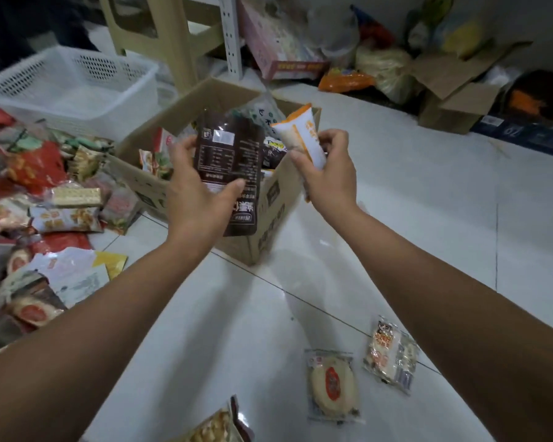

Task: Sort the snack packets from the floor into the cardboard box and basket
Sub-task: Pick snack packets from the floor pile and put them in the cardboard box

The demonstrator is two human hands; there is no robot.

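My left hand grips a dark brown snack packet upright over the open cardboard box. My right hand holds a white and orange packet above the box's near right corner. Several packets lie inside the box. The white plastic basket stands behind and left of the box. A large pile of snack packets covers the floor at the left. Near me on the tiles lie a round-cake packet, a clear biscuit packet and a packet at the bottom edge.
A beige plastic stool and a white perforated post stand behind the box. Along the back wall sit a pink carton, bags and an open brown carton. White floor tiles stretch to the right.
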